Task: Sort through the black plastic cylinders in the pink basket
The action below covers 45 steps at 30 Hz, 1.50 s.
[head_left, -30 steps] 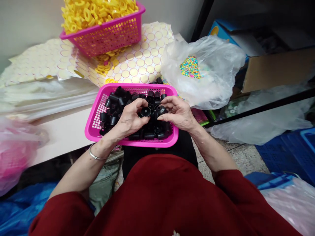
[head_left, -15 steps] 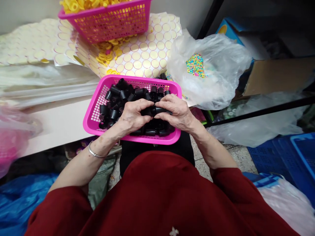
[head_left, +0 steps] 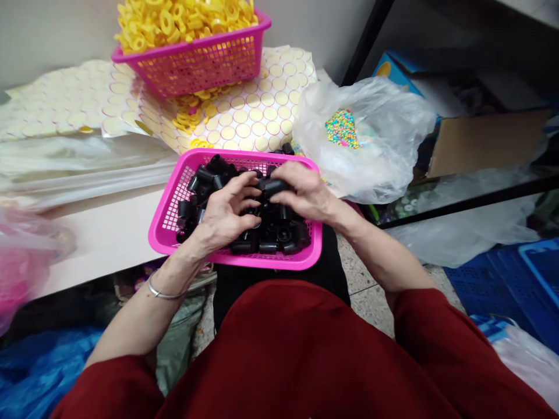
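With the right hand (head_left: 305, 190) we pinch one black cylindrical part (head_left: 275, 188); with the left hand (head_left: 222, 215) spread (apparently unloaded), we work low over the pink mesh basket (head_left: 262, 262).

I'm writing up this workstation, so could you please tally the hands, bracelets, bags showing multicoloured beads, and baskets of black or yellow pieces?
Hands (left hand, right hand): 2
Silver bracelet: 1
Translucent bag showing multicoloured beads: 1
Near pink basket of black pieces: 1
Far pink basket of yellow pieces: 1
Total: 6
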Each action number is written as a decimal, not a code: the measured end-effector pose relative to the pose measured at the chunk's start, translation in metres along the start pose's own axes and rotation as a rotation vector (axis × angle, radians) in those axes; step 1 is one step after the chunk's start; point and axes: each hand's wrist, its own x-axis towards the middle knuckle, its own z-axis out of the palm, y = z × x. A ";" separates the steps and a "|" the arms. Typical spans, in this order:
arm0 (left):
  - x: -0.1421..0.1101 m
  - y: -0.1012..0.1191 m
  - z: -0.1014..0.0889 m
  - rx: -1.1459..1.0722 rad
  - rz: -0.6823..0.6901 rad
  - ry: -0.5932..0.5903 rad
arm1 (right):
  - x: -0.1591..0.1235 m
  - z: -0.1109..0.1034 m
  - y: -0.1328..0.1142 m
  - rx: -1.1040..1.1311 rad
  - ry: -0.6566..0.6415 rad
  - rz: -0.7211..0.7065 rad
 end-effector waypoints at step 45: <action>-0.016 0.006 -0.016 -0.063 -0.136 0.299 | -0.015 -0.010 0.022 0.411 0.224 0.441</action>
